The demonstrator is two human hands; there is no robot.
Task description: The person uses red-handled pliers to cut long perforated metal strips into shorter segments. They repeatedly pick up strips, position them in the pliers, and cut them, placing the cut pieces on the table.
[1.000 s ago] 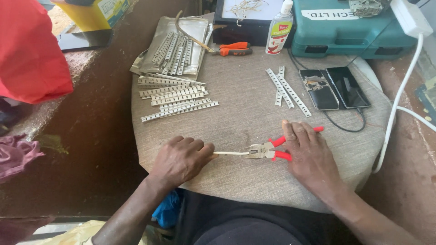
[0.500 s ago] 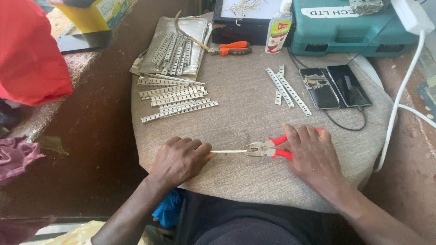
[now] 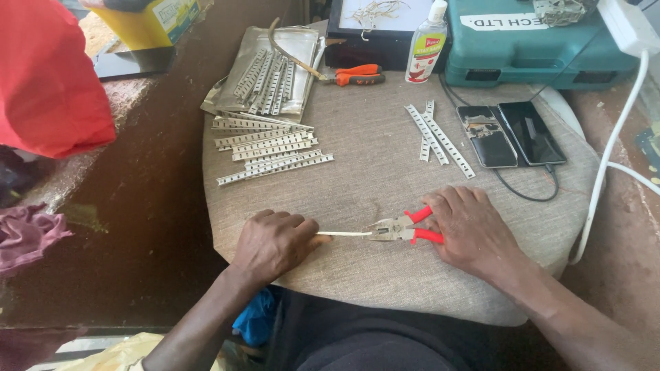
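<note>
Round desk (image 3: 385, 172), beige woven fabric cover, daylight even across top. Brown worn floor (image 3: 158, 199) at left, stained. Red cloth (image 3: 48, 75) upper left; purple rag (image 3: 27, 233) lower left. Teal hard case (image 3: 529, 41) at far edge. White cable (image 3: 608, 158) trailing down right side.

Left hand (image 3: 273, 242) curled in a fist, knuckles up; right hand (image 3: 471, 230) palm-down, fingers bent.

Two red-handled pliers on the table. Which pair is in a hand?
The near pair of pliers: right hand on its handles, nose on a pale strip held by the left hand. The other pair lies untouched at the far edge.
</note>
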